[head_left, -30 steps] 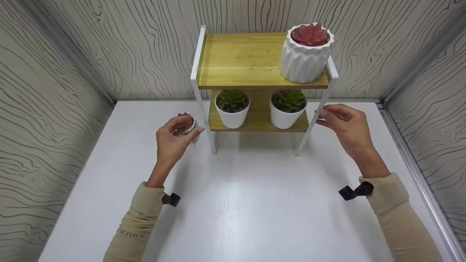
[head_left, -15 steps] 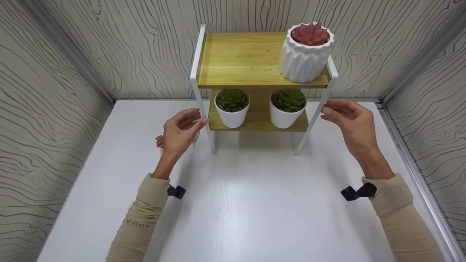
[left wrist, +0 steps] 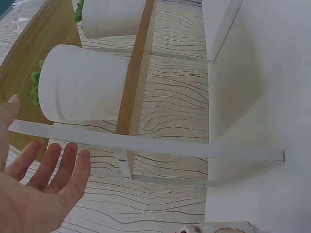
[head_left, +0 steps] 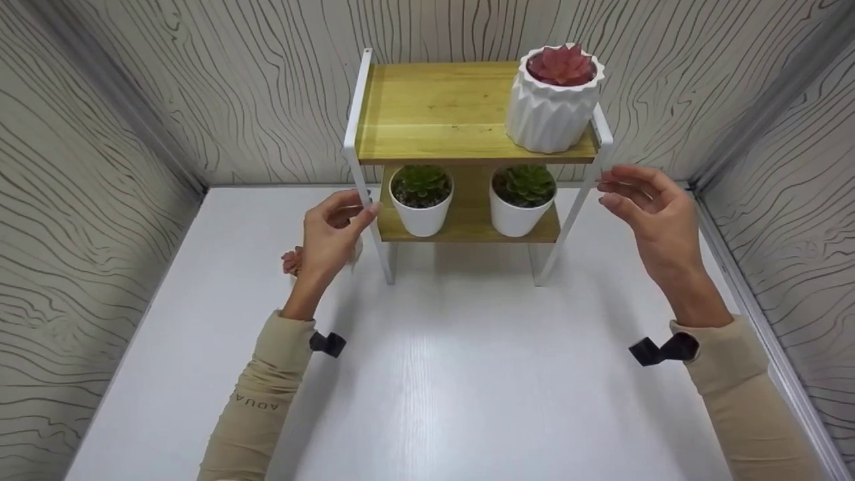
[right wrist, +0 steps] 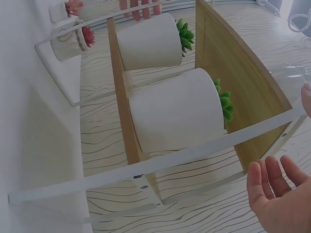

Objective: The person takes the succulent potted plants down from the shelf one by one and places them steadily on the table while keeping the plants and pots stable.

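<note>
A two-tier plant shelf (head_left: 427, 143) has wooden boards and white metal side frames. My left hand (head_left: 328, 234) is at its left front post (left wrist: 160, 145), thumb and loosely bent fingers on either side of it. Outside the right post, my right hand (head_left: 661, 220) is held with fingers relaxed and nothing between them. On the lower board stand two plain white pots (head_left: 424, 217) (head_left: 513, 217) with green succulents. A larger ribbed white pot (head_left: 551, 120) with a red succulent sits on the top board, at its right end.
Left of the shelf, a small plant with reddish leaves (head_left: 291, 260) is partly hidden behind my left hand. Two small pots with red succulents (right wrist: 68, 43) (right wrist: 60, 12) show in the right wrist view. Patterned walls (head_left: 267, 87) enclose the white tabletop (head_left: 467, 374).
My left hand has moved right and up from a small red succulent to the left post, uncovering another reddish plant. My right hand has drawn outward and up from the right post.
</note>
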Available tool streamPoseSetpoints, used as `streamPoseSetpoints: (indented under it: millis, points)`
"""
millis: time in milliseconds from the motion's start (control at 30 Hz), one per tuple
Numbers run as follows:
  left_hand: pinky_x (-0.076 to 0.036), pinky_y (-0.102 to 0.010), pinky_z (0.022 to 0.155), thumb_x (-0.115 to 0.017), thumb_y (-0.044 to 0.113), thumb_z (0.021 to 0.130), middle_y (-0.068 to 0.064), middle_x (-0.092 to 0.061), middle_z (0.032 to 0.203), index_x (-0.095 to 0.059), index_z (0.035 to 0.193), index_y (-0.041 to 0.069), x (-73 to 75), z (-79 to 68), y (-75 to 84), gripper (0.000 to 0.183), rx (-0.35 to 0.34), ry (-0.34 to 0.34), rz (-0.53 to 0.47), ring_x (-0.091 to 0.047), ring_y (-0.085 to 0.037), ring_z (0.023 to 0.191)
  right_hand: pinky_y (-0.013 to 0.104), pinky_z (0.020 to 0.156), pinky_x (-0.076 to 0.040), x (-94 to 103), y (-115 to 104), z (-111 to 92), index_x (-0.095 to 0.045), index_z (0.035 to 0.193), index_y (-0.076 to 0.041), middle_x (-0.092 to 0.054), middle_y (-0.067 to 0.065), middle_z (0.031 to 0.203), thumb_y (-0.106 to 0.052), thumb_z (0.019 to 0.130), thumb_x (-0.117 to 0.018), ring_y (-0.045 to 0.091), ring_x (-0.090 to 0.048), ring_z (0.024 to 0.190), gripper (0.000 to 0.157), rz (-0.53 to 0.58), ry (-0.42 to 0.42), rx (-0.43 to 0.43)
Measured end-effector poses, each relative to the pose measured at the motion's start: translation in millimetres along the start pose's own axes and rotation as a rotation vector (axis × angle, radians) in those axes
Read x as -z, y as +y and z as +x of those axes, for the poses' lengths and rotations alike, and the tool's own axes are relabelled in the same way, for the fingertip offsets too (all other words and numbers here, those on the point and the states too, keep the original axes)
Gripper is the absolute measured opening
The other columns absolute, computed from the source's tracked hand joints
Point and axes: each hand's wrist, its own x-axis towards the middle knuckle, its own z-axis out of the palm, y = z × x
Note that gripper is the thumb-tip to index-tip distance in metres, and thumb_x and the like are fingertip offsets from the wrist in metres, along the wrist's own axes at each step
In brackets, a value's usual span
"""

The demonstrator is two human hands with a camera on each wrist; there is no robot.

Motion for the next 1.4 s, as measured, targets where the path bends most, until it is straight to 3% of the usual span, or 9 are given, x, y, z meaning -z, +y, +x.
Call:
streamPoseSetpoints:
  millis: [133, 300, 467, 600, 800, 1033, 1133, 1267, 1400]
  points:
    - [-0.057, -0.027, 0.092, -0.08, 0.03, 0.095, -0.007, -0.076, 0.115, -0.076, 0.119, 0.013, -3.2, 3.3, 1.9, 0.03, -0.041, 0.007, -0.018, -0.073, -0.018, 0.109, 0.021, 0.094, -0.06, -3.0, -11.2, 2.2, -0.062, 0.13, 0.008, -0.069, 0.014, 0.125, 0.014, 0.089, -0.072, 0.023, -0.068, 0.117, 0.043, 0.01, 0.013, 0.046]
    - [-0.058, -0.024, 0.09, -0.079, 0.026, 0.096, -0.009, -0.077, 0.111, -0.077, 0.117, 0.01, -5.6, 4.7, 3.3, 0.027, -0.08, 0.003, -0.045, -0.074, -0.017, 0.105, 0.024, 0.1, -0.058, -5.2, -27.3, 6.2, -0.061, 0.13, 0.009, -0.066, 0.019, 0.128, 0.02, 0.086, -0.072, 0.026, -0.067, 0.121, 0.048, 0.025, 0.007, 0.095]
    - [-0.057, -0.026, 0.089, -0.079, 0.03, 0.096, -0.006, -0.077, 0.107, -0.077, 0.116, 0.009, -6.3, 5.0, 3.4, 0.029, -0.062, 0.006, -0.052, -0.073, -0.015, 0.101, 0.023, 0.109, -0.053, -6.2, -44.9, 10.1, -0.059, 0.134, 0.008, -0.064, 0.019, 0.135, 0.021, 0.084, -0.074, 0.026, -0.064, 0.128, 0.054, -0.012, -0.019, 0.116]
    - [-0.056, -0.026, 0.089, -0.078, 0.032, 0.096, -0.006, -0.077, 0.107, -0.077, 0.115, 0.011, -6.0, 5.3, 3.8, 0.029, -0.043, 0.011, -0.053, -0.072, -0.015, 0.1, 0.021, 0.11, -0.052, -7.3, -59.0, 14.1, -0.06, 0.136, 0.006, -0.065, 0.017, 0.139, 0.02, 0.082, -0.076, 0.025, -0.064, 0.13, 0.058, -0.058, -0.037, 0.134]
    - [-0.055, -0.024, 0.089, -0.078, 0.029, 0.096, -0.006, -0.077, 0.107, -0.076, 0.117, 0.005, -5.3, 5.9, 3.3, 0.032, -0.044, 0.02, -0.07, -0.071, -0.012, 0.1, 0.018, 0.109, -0.051, -10.5, -78.3, 24.2, -0.054, 0.143, 0.002, -0.064, 0.013, 0.142, 0.018, 0.079, -0.081, 0.02, -0.062, 0.133, 0.072, -0.138, -0.083, 0.133]
    - [-0.058, -0.024, 0.089, -0.078, 0.025, 0.096, -0.004, -0.078, 0.103, -0.077, 0.114, 0.008, -6.1, 5.1, 2.5, 0.025, -0.035, 0.006, -0.12, -0.073, -0.013, 0.098, 0.014, 0.113, -0.046, -18.2, -97.9, 38.0, -0.036, 0.159, -0.007, -0.051, 0.011, 0.157, 0.009, 0.08, -0.085, 0.018, -0.052, 0.145, 0.095, -0.523, -0.132, 0.133]
    - [-0.059, -0.025, 0.09, -0.077, 0.026, 0.097, -0.006, -0.078, 0.101, -0.077, 0.113, 0.009, -7.0, 4.3, 1.6, 0.023, -0.034, 0.002, -0.126, -0.073, -0.014, 0.096, 0.013, 0.115, -0.044, -24.0, -104.3, 45.7, -0.032, 0.161, -0.009, -0.047, 0.014, 0.161, 0.0, 0.079, -0.09, 0.023, -0.047, 0.15, 0.101, -0.649, -0.168, 0.107]
    - [-0.059, -0.026, 0.09, -0.076, 0.024, 0.098, -0.005, -0.077, 0.101, -0.075, 0.115, 0.008, -8.5, 3.9, -1.0, 0.024, -0.022, 0.006, -0.15, -0.073, -0.014, 0.095, 0.015, 0.118, -0.042, -35.0, -111.6, 58.3, -0.027, 0.164, -0.011, -0.042, 0.016, 0.164, -0.013, 0.078, -0.094, 0.028, -0.043, 0.154, 0.11, -0.725, -0.215, 0.036]
    - [-0.06, -0.025, 0.088, -0.075, 0.022, 0.099, -0.006, -0.077, 0.102, -0.075, 0.117, 0.006, -10.8, 4.5, -2.7, 0.024, -0.007, 0.009, -0.173, -0.074, -0.015, 0.095, 0.031, 0.127, -0.038, -45.2, -117.8, 70.1, -0.022, 0.166, -0.012, -0.039, 0.015, 0.167, -0.021, 0.079, -0.094, 0.032, -0.04, 0.156, 0.113, -0.771, -0.242, -0.004]
